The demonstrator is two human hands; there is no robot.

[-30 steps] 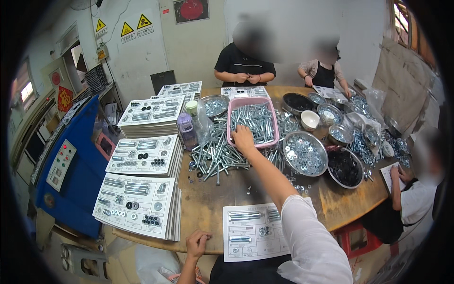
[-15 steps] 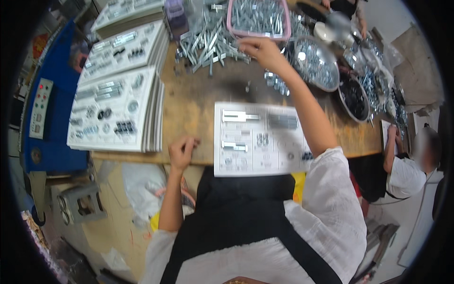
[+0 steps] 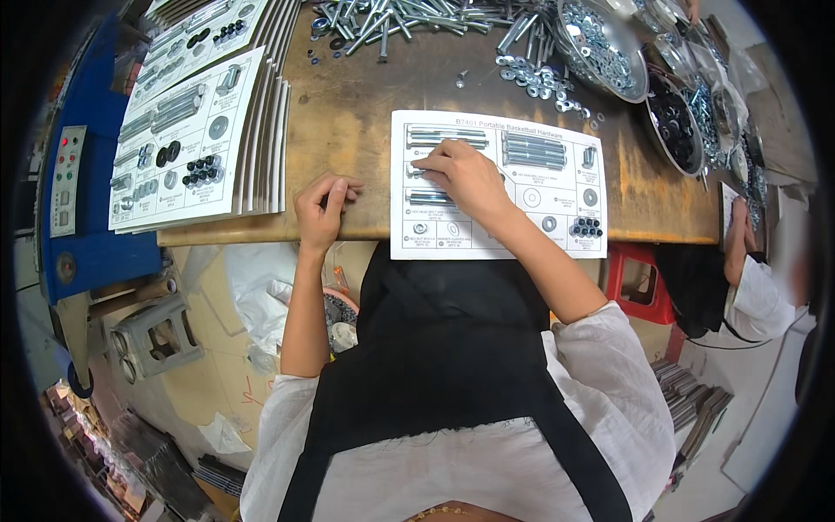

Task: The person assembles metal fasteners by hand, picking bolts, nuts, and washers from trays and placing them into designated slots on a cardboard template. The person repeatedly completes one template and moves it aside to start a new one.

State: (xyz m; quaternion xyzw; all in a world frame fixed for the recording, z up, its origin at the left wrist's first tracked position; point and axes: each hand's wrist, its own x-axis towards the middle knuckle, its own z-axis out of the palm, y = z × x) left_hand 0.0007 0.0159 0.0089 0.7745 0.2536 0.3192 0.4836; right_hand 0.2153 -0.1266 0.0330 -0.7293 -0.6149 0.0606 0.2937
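A white printed hardware card (image 3: 487, 244) lies at the table's near edge, with shiny bolts, washers and dark nuts in its printed boxes. My right hand (image 3: 465, 178) reaches over its left half, fingertips pinched on a small metal bolt (image 3: 417, 172) that they mostly cover. Above and below it, bolts (image 3: 448, 137) lie in neighbouring boxes, and a row of longer bolts (image 3: 534, 152) is to their right. My left hand (image 3: 320, 209) hovers by the table edge left of the card, its fingers loosely curled in with nothing visible in them.
Stacked filled cards (image 3: 187, 165) stand at the left, beside a blue machine (image 3: 78, 165). Loose bolts (image 3: 391, 17) heap up at the back. Washers (image 3: 539, 78) lie near metal bowls of small parts (image 3: 600, 52). At the right, another person's hand (image 3: 739, 226) rests by a card.
My right hand has come back from the bolt heap at the rear onto the card. My left hand stays near the table edge. The view has tilted down toward me.
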